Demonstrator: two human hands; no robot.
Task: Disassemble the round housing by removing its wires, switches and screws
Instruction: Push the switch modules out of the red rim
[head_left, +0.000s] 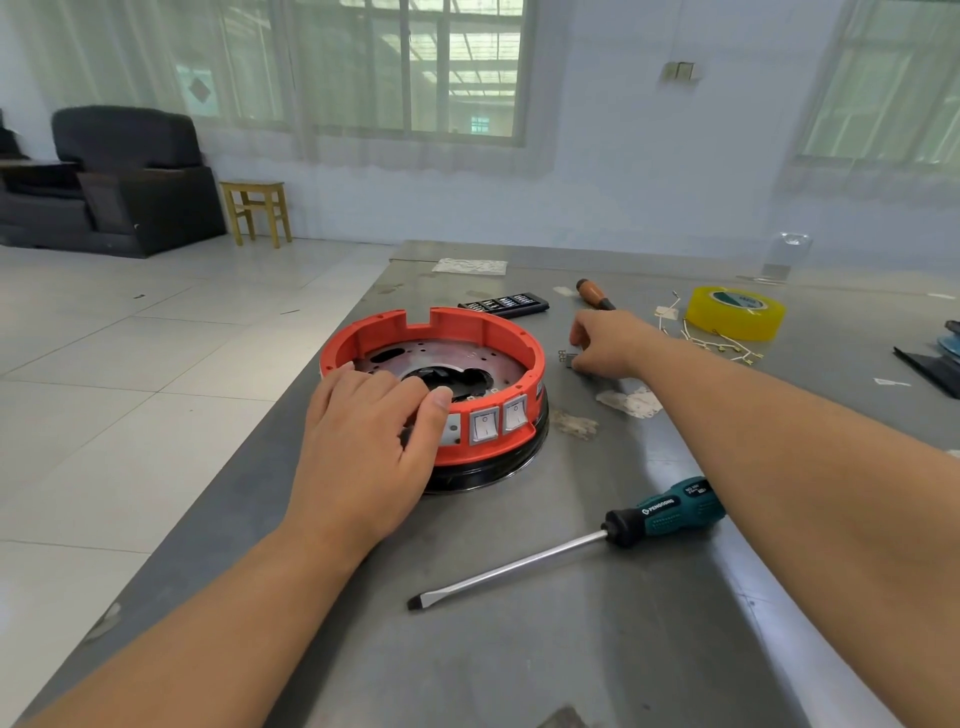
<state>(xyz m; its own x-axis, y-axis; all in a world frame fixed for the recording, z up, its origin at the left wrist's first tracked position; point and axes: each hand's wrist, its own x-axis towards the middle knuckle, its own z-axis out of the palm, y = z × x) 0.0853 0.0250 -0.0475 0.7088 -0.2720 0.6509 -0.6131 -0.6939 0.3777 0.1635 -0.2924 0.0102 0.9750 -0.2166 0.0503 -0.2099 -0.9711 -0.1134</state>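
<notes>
Head cam: grey metal table (519, 649) fills the lower right, w/ the round housing (434, 364) near its left edge, orange ring on a black base, metal plate inside. Left hand (363, 447) rests on the housing's near-left rim, fingers lightly bent over the top edge, thumb down the outer wall just beside the two white rocker switches (498, 420) that sit in the wall facing the camera; it steadies more than clamps. Right hand (605, 348) is out to the right of the housing, fingers curled down onto a small dark part (569, 358) on the table; can't tell if it's pinching it or only touching. Yellow tape roll (735, 312) sits further right, w/ loose wires (722, 345) beside it. Green-handled flat screwdriver (566, 540) lies near the camera, between the forearms, tip pointing left. Wooden-handled tool (595, 294) and a black bit case (504, 304) lie behind the housing.
</notes>
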